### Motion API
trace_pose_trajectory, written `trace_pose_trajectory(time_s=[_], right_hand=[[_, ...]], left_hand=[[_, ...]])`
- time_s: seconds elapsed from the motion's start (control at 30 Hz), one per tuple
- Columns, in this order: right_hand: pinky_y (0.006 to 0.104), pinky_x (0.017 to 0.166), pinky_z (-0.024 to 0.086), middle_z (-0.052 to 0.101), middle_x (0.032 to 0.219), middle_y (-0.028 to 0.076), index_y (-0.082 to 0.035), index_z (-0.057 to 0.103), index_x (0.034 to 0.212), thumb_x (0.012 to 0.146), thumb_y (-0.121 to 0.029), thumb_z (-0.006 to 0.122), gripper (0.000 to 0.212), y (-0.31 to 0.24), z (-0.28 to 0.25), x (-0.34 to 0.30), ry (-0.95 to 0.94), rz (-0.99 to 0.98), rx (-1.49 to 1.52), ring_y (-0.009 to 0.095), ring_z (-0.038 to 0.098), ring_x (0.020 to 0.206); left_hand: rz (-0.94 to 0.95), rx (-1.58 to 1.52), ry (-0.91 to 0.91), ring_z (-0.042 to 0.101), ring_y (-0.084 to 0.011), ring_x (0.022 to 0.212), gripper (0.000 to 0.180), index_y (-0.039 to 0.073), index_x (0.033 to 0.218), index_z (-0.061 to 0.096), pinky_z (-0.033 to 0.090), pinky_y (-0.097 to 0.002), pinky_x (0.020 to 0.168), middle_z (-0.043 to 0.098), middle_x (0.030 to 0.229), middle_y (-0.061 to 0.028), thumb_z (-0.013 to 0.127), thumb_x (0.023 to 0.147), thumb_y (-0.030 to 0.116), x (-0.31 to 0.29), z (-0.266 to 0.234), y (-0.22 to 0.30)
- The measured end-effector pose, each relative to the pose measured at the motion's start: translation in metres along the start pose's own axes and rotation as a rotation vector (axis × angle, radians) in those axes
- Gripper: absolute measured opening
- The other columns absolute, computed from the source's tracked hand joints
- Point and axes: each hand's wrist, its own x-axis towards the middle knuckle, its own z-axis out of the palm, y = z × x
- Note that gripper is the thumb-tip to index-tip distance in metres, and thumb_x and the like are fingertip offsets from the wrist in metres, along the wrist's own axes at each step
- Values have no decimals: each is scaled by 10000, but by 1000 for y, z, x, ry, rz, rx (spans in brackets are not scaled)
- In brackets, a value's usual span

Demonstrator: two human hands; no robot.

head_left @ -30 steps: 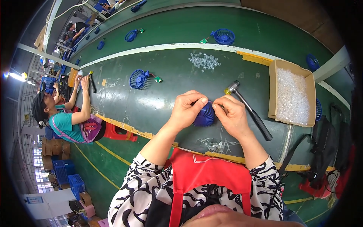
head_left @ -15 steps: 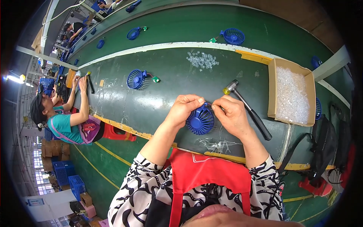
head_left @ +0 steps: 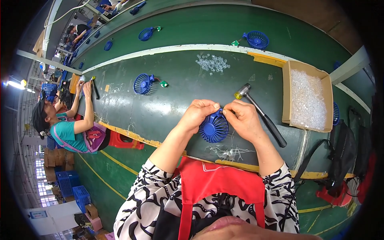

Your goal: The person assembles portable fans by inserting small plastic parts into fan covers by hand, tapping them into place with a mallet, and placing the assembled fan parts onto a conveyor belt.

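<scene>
A blue fan housing (head_left: 214,128), round with radial ribs, is between my two hands just above the near part of the dark green bench. My left hand (head_left: 199,115) grips its top left side, thumb toward the neck. Against the neck my right hand (head_left: 241,119) pinches with thumb and forefinger; the small part between those fingertips is hidden, possibly a wire. Right of my right hand lies a mallet (head_left: 266,119) with a black handle and a yellow-tipped head. Another blue fan housing (head_left: 144,84) with a small green circuit board (head_left: 164,84) lies to the left.
An open cardboard box (head_left: 286,98) of small clear plastic pieces stands at the right. Loose clear pieces (head_left: 213,63) lie toward the back. Beyond a white rail, a green conveyor (head_left: 192,30) carries several blue fan housings. A co-worker (head_left: 66,128) sits at the left.
My right fingertips have come closer to my left thumb at the housing's neck. The fan housings on the conveyor have shifted right.
</scene>
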Motion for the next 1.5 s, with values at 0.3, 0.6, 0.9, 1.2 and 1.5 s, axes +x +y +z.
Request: trace_pose_trajectory(time_s=[0.3, 0.6, 0.9, 1.2, 1.5], right_hand=[[416, 674, 513, 656, 855, 139, -27, 677, 885, 856, -127, 652, 106, 21, -13, 9, 406, 80, -389, 340, 654, 745], [455, 767, 518, 582, 943, 169, -11, 635, 894, 825, -100, 636, 112, 17, -27, -20, 184, 114, -953, 353, 582, 909], [500, 671, 510, 635, 905, 244, 7, 493, 1060, 886, -67, 602, 218, -30, -23, -29, 122, 100, -597, 441, 635, 777], [450, 594, 509, 626, 824, 184, 0, 570, 1074, 862, -41, 627, 223, -28, -4, -30, 212, -219, -674, 370, 646, 727], [388, 535, 509, 617, 800, 111, 2, 600, 1124, 814, 4, 624, 311, -25, 3, -34, 154, -349, -813, 267, 633, 648]], left_hand=[[61, 726, 104, 585, -181, 571, 280, -4, 768, 668, 486, -343, 567, 642, 641, -94, 766, 812, 255, 42, 9, -5], [747, 1255, 317, 496, -382, 1185, 764, -2, 1271, 518, 399, -458, 1009, 539, 1278, -198, 850, 688, 363, -27, 12, -36], [756, 1191, 423, 488, -357, 1183, 1050, -54, 1402, 322, 360, -467, 1009, 539, 1262, -190, 899, 611, 325, -26, 12, -51], [753, 1167, 405, 500, -358, 1174, 1100, -73, 1422, 270, 349, -471, 1020, 541, 1257, -192, 901, 615, 328, -25, 14, -54], [764, 1154, 414, 495, -364, 1182, 1107, -63, 1435, 259, 335, -484, 1035, 535, 1258, -196, 899, 619, 324, -25, 11, -59]])
